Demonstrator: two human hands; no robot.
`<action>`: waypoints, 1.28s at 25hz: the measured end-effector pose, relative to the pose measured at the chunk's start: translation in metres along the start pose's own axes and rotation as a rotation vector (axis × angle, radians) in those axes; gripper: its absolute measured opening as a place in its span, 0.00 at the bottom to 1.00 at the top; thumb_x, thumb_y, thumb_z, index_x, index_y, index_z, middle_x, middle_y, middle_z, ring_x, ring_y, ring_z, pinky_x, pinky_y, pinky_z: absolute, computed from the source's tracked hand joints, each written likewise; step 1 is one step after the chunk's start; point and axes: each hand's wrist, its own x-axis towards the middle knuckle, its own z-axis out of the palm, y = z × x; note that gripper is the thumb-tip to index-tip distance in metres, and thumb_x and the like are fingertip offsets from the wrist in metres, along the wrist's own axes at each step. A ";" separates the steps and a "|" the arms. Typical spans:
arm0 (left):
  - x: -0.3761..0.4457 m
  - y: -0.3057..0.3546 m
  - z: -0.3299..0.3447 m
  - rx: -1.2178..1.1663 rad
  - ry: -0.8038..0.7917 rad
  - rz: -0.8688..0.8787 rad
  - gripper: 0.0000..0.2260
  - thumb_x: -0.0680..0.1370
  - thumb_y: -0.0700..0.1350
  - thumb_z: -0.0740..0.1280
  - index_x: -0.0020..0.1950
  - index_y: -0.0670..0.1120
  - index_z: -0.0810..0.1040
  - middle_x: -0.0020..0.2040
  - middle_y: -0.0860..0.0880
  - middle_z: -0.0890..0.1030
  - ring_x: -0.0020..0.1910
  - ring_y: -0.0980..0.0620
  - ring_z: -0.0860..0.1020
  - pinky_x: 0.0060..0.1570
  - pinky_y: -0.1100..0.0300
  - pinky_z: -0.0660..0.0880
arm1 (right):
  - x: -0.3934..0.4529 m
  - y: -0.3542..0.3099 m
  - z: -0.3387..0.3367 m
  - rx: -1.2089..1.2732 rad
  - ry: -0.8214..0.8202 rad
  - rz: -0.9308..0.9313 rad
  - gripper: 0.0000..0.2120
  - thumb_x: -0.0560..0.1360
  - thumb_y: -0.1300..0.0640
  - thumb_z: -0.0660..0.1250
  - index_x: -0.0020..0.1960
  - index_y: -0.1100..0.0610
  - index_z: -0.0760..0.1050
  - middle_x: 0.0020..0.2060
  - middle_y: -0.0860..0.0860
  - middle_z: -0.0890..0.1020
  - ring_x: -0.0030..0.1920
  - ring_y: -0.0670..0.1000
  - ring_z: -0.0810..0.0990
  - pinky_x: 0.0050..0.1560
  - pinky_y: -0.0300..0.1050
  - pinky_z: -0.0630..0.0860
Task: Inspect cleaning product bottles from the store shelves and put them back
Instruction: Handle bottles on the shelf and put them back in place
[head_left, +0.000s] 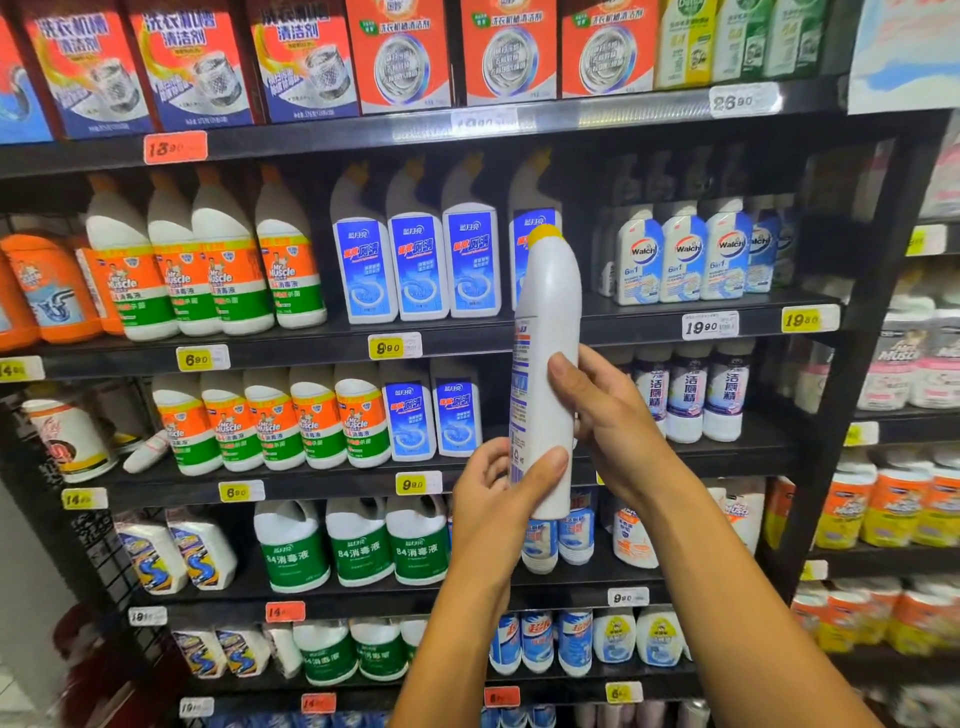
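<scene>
A tall white bottle (550, 322) with a yellow cap is held upright in front of the shelves, its narrow side toward me and a strip of blue label showing on its left edge. My left hand (498, 488) grips its lower part, thumb across the front. My right hand (602, 410) holds its middle from the right, thumb on the white side. Behind the bottle stands a row of white bottles with blue labels (421, 260) on the second shelf.
Black shelves (467, 338) hold orange-and-green Mr Muscle bottles (228, 270) at left, Walch bottles (685, 254) at right and green-labelled jugs (358, 545) lower down. Orange boxes fill the top shelf. Another shelf unit (914, 415) stands at far right.
</scene>
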 end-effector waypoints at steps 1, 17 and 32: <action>-0.001 0.000 -0.001 -0.010 -0.006 -0.009 0.26 0.62 0.54 0.78 0.56 0.48 0.78 0.48 0.55 0.86 0.47 0.59 0.84 0.42 0.68 0.77 | -0.001 0.000 -0.001 0.002 0.002 -0.003 0.23 0.74 0.48 0.69 0.65 0.59 0.75 0.49 0.50 0.84 0.49 0.47 0.81 0.45 0.39 0.79; -0.003 0.008 -0.024 0.015 -0.197 -0.108 0.16 0.73 0.55 0.70 0.58 0.51 0.81 0.57 0.49 0.85 0.56 0.51 0.83 0.49 0.61 0.79 | -0.014 -0.007 -0.003 0.097 0.114 -0.026 0.16 0.70 0.62 0.72 0.56 0.61 0.77 0.46 0.56 0.87 0.42 0.51 0.87 0.39 0.40 0.81; -0.001 -0.003 -0.039 -0.147 -0.187 -0.064 0.22 0.67 0.49 0.78 0.59 0.44 0.82 0.57 0.42 0.84 0.56 0.45 0.83 0.48 0.58 0.81 | -0.013 -0.003 -0.005 -0.030 0.049 0.010 0.20 0.73 0.47 0.70 0.61 0.55 0.76 0.51 0.53 0.86 0.50 0.51 0.84 0.46 0.44 0.78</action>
